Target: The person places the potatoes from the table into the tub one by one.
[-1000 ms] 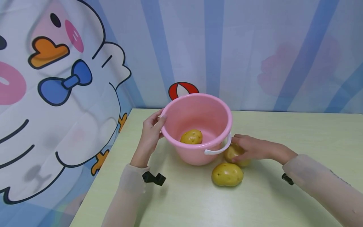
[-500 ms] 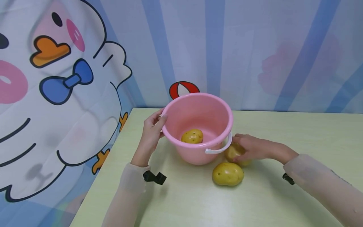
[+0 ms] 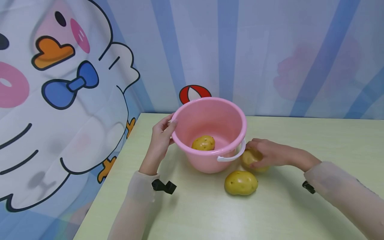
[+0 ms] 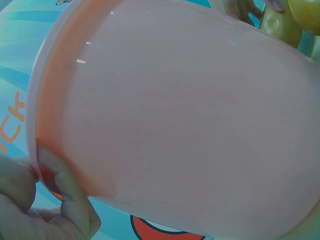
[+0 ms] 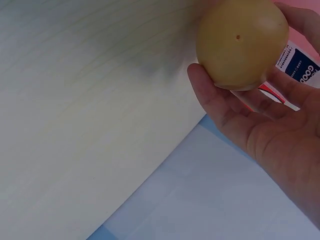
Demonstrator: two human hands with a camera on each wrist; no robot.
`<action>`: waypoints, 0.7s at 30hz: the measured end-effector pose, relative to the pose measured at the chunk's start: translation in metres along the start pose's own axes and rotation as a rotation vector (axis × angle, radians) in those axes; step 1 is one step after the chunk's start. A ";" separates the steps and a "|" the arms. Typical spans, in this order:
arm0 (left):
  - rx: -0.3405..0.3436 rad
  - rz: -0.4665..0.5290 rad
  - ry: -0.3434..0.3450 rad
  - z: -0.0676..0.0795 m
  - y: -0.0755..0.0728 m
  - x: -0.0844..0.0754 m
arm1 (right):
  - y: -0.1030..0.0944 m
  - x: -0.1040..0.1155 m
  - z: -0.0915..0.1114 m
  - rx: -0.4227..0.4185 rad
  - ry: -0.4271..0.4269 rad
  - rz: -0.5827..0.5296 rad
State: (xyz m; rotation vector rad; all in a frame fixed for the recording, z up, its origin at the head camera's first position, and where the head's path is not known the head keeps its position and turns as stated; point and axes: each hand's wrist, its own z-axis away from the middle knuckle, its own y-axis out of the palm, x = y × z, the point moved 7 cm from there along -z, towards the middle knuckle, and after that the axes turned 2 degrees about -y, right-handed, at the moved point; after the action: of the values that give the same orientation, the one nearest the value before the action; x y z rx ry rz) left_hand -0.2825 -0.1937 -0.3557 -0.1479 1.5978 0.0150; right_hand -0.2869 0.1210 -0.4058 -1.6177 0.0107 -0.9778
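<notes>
My left hand (image 3: pixel 159 141) grips the left rim of a pink bucket (image 3: pixel 205 163), thumb over the edge. Fingers curl round that rim in the left wrist view, where the bucket wall (image 4: pixel 175 110) fills most of the picture. Inside the bucket lies one yellow potato (image 3: pixel 203 143). To the bucket's right, my right hand (image 3: pixel 274 152) holds a second potato (image 3: pixel 250 159), partly covered by the fingers. That potato (image 5: pixel 242 42) sits between thumb and fingers in the right wrist view. A third potato (image 3: pixel 241 183) rests on the table just in front.
The bucket's white handle (image 3: pixel 232 157) hangs down at its front right, close to the held potato. The pale wooden table (image 3: pixel 300 213) ends at a cartoon-printed backdrop (image 3: pixel 255 60) behind and to the left. A printed label (image 5: pixel 302 66) shows on the bucket in the right wrist view.
My right hand has shifted slightly right with its potato, a little away from the bucket. The left hand, the bucket and the other potatoes stay put.
</notes>
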 end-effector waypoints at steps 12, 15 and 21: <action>0.001 -0.006 0.001 -0.001 0.000 0.001 | -0.004 -0.004 0.005 -0.008 0.017 0.028; 0.004 -0.007 0.000 -0.002 0.000 0.002 | -0.006 -0.003 0.007 -0.011 0.017 0.039; 0.005 0.002 -0.002 -0.002 0.000 0.002 | -0.008 -0.003 0.009 -0.012 0.029 0.048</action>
State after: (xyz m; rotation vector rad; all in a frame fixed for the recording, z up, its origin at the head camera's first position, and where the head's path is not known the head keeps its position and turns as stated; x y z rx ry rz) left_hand -0.2848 -0.1939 -0.3579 -0.1424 1.5961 0.0134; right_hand -0.2877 0.1328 -0.4007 -1.6075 0.0752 -0.9658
